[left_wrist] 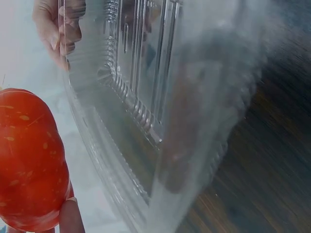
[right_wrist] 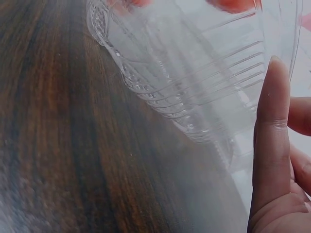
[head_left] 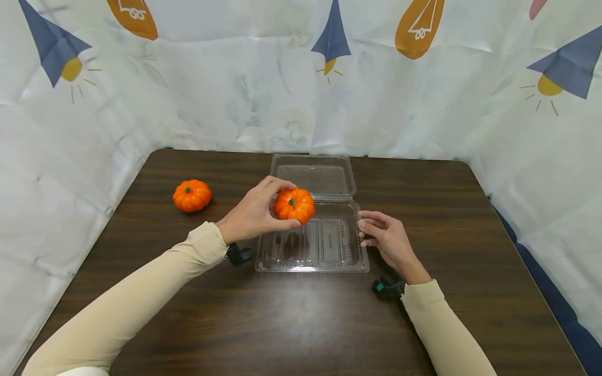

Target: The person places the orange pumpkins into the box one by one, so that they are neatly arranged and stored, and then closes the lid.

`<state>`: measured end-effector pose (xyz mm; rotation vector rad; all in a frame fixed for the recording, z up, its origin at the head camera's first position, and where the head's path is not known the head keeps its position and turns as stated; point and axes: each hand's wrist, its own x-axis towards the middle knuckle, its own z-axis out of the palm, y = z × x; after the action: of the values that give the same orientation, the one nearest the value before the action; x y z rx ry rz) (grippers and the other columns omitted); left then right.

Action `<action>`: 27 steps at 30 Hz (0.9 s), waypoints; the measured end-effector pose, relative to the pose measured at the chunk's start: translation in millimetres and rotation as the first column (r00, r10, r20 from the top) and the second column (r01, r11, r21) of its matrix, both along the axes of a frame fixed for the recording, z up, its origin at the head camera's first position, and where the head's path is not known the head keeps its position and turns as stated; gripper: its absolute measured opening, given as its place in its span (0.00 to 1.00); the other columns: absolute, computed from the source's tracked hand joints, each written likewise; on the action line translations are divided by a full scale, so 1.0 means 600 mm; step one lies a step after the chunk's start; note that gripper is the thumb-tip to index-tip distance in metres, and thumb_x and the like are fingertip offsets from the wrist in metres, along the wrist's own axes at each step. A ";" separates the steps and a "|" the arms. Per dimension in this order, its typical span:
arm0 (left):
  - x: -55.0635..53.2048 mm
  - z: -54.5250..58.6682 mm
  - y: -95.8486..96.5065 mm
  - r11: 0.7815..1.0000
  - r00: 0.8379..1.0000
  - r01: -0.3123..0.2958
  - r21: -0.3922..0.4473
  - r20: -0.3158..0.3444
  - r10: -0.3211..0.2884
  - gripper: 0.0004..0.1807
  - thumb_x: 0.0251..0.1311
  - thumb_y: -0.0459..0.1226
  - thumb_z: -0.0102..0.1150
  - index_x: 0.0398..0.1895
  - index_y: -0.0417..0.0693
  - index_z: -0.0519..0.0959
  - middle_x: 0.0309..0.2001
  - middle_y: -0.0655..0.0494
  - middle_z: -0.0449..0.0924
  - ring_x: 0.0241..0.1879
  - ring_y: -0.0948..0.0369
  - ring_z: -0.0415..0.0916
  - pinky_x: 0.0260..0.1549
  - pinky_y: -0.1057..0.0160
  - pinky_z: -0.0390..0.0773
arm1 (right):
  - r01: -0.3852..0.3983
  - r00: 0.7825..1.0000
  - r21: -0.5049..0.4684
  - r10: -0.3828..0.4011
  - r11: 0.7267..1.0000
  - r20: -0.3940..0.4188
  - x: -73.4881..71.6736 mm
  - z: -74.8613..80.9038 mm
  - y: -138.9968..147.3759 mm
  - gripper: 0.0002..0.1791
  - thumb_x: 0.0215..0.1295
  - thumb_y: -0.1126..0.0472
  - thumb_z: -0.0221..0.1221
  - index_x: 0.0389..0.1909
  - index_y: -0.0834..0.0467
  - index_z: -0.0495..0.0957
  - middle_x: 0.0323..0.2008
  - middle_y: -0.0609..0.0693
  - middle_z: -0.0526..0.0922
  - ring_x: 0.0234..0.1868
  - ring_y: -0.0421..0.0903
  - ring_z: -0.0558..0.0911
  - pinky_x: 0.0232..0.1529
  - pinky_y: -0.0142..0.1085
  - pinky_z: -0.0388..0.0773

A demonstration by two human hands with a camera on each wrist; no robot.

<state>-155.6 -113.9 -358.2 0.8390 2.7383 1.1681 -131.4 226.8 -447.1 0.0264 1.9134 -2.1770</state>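
My left hand (head_left: 258,209) grips a small orange pumpkin (head_left: 294,204) with a green stem, thumb below and fingers above it in the head view. It is held over the left part of a clear plastic clamshell container (head_left: 324,263), whose lid (head_left: 312,175) is folded back. In the left wrist view the pumpkin (left_wrist: 31,160) shows a speckled, glossy side. At the container's right side, my right hand (head_left: 388,240) pinches the rim. The right wrist view shows the thumb (right_wrist: 272,141) against the clear wall (right_wrist: 194,92), with other fingers partly hidden behind it.
A second orange pumpkin (head_left: 192,196) sits on the dark wooden table (head_left: 301,324), toward the back left. White patterned cloth (head_left: 211,94) hangs behind the table and along both sides. A dark band is worn on each wrist.
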 end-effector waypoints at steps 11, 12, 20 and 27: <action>0.000 0.005 0.027 0.998 0.998 0.057 -0.019 0.002 -0.057 0.36 0.51 0.49 0.78 0.64 0.54 0.75 0.59 0.54 0.72 0.55 0.55 0.77 0.51 0.55 0.87 | 0.004 1.000 -0.027 -0.004 1.000 0.000 0.003 0.002 -0.002 0.25 0.71 0.64 0.64 0.65 0.68 0.73 0.36 0.41 0.88 0.32 0.38 0.85 0.31 0.30 0.88; 0.000 0.005 0.030 0.998 0.998 0.061 -0.025 0.000 -0.061 0.36 0.51 0.49 0.78 0.64 0.54 0.75 0.59 0.54 0.72 0.55 0.55 0.77 0.51 0.56 0.87 | 0.005 1.000 -0.026 -0.005 1.000 0.000 0.003 0.002 -0.002 0.26 0.71 0.64 0.64 0.65 0.68 0.73 0.36 0.41 0.88 0.32 0.38 0.85 0.31 0.30 0.87; -0.001 0.005 0.055 0.995 0.996 0.090 -0.047 0.006 -0.090 0.37 0.50 0.50 0.79 0.63 0.54 0.75 0.60 0.54 0.73 0.54 0.55 0.79 0.52 0.56 0.87 | 0.011 1.000 -0.026 -0.011 1.000 0.006 0.002 0.000 -0.001 0.26 0.70 0.64 0.65 0.66 0.69 0.72 0.37 0.42 0.88 0.32 0.39 0.85 0.31 0.31 0.88; -0.001 0.000 0.073 0.991 0.993 0.119 -0.065 0.006 -0.118 0.37 0.50 0.51 0.78 0.64 0.54 0.75 0.60 0.55 0.73 0.53 0.56 0.80 0.52 0.57 0.86 | 0.007 1.000 -0.020 -0.007 1.000 0.008 0.002 0.001 -0.002 0.26 0.71 0.64 0.64 0.66 0.69 0.72 0.37 0.42 0.88 0.32 0.39 0.85 0.32 0.31 0.88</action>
<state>-156.2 -70.3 -358.2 0.9762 2.6668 1.0516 -130.3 225.4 -446.7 0.0378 1.8898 -2.1976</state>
